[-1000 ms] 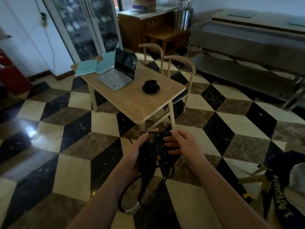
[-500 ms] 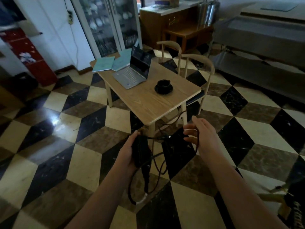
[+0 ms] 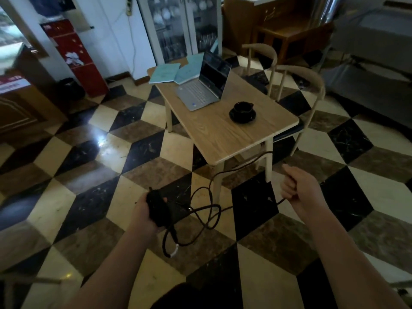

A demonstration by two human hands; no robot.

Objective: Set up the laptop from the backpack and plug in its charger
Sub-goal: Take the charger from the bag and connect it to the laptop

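Your left hand [image 3: 142,214] wraps the black charger brick [image 3: 157,207] in a closed grip at 7 o'clock. Your right hand [image 3: 297,192], at 4 o'clock, pinches its cable [image 3: 207,216], whose plug end is hidden. The laptop [image 3: 206,86] sits open on the worktop [image 3: 223,130] at 12.

Wooden tabletop [image 3: 223,134] on pale legs, standing on a checkered floor [image 3: 111,197] of black, cream and brown tiles. A black cup on its saucer [image 3: 243,109] sits toward the tabletop's 3 o'clock edge; two teal folders [image 3: 176,72] lie at its 11 o'clock corner. Two pale wooden chairs [image 3: 298,85] stand at 2 o'clock of the tabletop. A glass-fronted cabinet [image 3: 178,27] stands at 12 o'clock, a red cabinet [image 3: 75,56] at 10 o'clock.
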